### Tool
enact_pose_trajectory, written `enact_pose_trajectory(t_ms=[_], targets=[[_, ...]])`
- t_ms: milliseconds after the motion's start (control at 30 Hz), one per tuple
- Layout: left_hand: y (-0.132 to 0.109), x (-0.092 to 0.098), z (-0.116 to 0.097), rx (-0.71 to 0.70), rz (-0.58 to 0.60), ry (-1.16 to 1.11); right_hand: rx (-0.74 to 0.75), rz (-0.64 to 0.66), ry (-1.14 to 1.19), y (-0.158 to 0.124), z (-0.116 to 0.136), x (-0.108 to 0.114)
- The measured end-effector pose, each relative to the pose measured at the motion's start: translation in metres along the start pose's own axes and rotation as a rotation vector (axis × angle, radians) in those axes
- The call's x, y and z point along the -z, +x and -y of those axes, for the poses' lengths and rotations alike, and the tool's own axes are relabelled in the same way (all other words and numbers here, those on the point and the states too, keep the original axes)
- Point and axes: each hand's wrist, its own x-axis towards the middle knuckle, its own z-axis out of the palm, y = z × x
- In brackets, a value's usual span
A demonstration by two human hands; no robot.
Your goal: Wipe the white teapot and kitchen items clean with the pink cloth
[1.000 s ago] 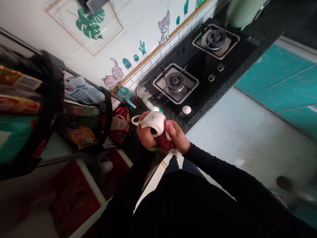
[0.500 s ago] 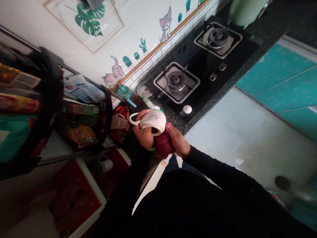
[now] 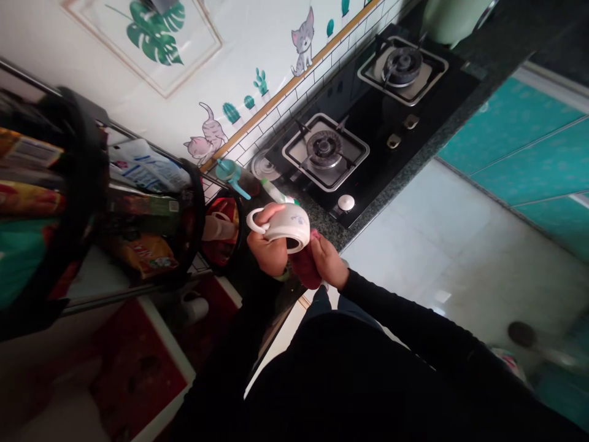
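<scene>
My left hand [image 3: 268, 250] is wrapped round a white cup [image 3: 284, 225] with a small blue mark, held on its side with the handle pointing left. A dark red cloth [image 3: 304, 269] is bunched in my right hand [image 3: 328, 263] and pressed against the cup's mouth. Both hands hover over the dark speckled counter [image 3: 322, 216], just in front of a green-and-white bottle [image 3: 277, 193]. My black sleeves and body fill the lower frame.
A black two-burner gas hob [image 3: 363, 123] lies on the counter to the right. A black wire rack [image 3: 87, 202] of packets, another white cup [image 3: 216, 228] and a teal funnel [image 3: 230, 172] stand at the left. A pale green pot [image 3: 451, 21] sits at the far end; the tiled floor [image 3: 451, 245] lies below.
The cup has turned slightly in my left hand and both hands have risen a little. The cloth has shifted lower round the cup's mouth.
</scene>
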Motion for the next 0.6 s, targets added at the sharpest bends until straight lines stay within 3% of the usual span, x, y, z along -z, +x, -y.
enact_pose_trajectory(t_ms=[67,200,267,333,433,500,600], targets=[[0.002,-0.001,-0.006,-0.025,0.004,0.004,-0.049,-0.037,0.079,0.008,-0.004,-0.004],[0.006,-0.003,-0.009,-0.034,-0.034,-0.005,-0.290,-0.017,0.256,0.014,-0.001,-0.010],[0.008,-0.002,-0.004,0.014,-0.092,-0.017,-0.265,0.007,0.257,0.010,0.006,-0.009],[0.011,0.000,0.002,0.057,-0.136,-0.040,-0.141,0.034,0.191,0.004,0.012,-0.006],[0.013,0.004,0.006,0.063,-0.096,-0.064,-0.024,0.063,0.104,-0.002,0.015,-0.004],[0.013,0.006,0.005,0.051,-0.053,-0.070,-0.035,0.030,0.102,-0.001,0.014,-0.006],[0.012,0.004,0.000,0.026,-0.041,-0.082,-0.177,-0.033,0.243,0.002,0.013,-0.014]])
